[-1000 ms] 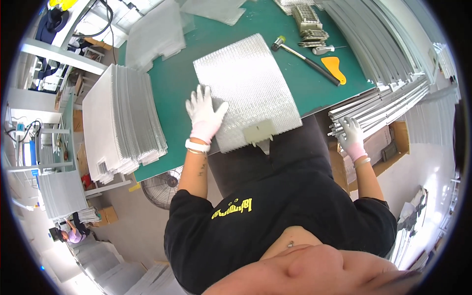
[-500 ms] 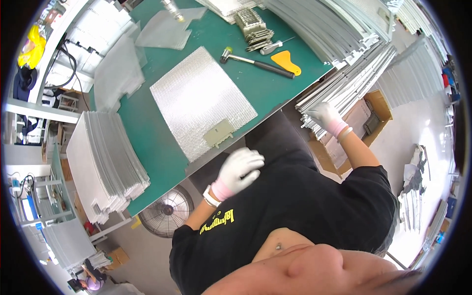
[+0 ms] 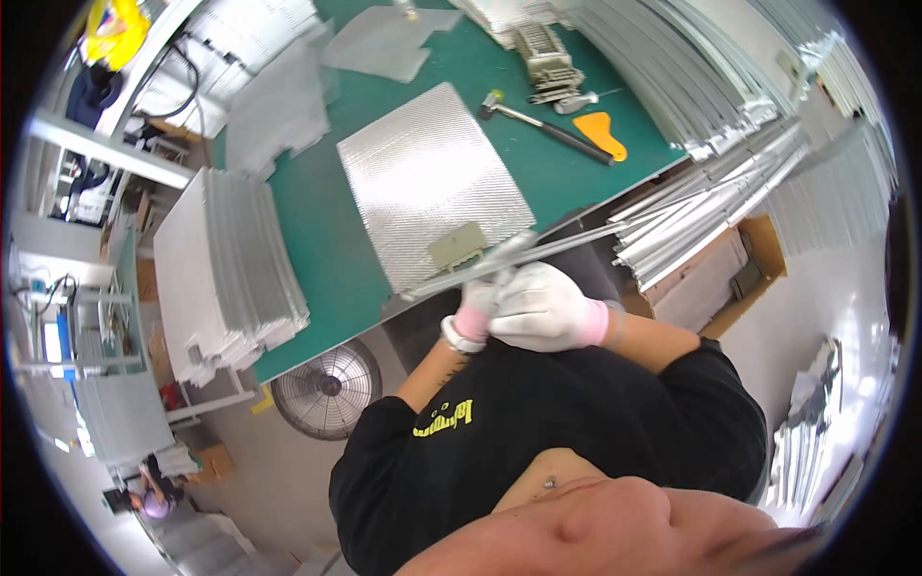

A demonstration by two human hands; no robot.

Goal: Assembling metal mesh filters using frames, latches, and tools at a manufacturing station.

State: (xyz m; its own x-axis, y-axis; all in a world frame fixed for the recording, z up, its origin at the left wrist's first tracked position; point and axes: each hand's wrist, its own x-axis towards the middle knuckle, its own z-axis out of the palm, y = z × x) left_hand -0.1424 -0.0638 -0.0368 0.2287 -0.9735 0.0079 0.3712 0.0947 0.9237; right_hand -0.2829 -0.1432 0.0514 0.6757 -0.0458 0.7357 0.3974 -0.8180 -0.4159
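My right hand [image 3: 543, 309], in a white glove with a pink cuff, is closed at a long, thin silver metal strip [image 3: 578, 237]. My left hand [image 3: 476, 305], gloved alike, meets it at the strip's near end, its fingers partly hidden by the right hand. The strip slants along the table's front edge and runs right over a pile of similar strips [image 3: 687, 211]. Just beyond my hands, a silver textured mesh sheet [image 3: 432, 163] lies on the green table [image 3: 322, 288]. A small beige toothed plate [image 3: 458, 246] rests on the sheet's near edge.
A hammer [image 3: 552, 127], a yellow scraper [image 3: 601, 134] and a screwdriver [image 3: 576, 103] lie at the back right. Stacked panels flank the table, left [image 3: 216, 278] and right [image 3: 663, 77]. Below are a cardboard box [image 3: 764, 254] and a floor fan [image 3: 327, 389].
My right hand has come left from the strip pile, bringing a strip across. My left hand has moved slightly right and up to meet it. The view has shifted.
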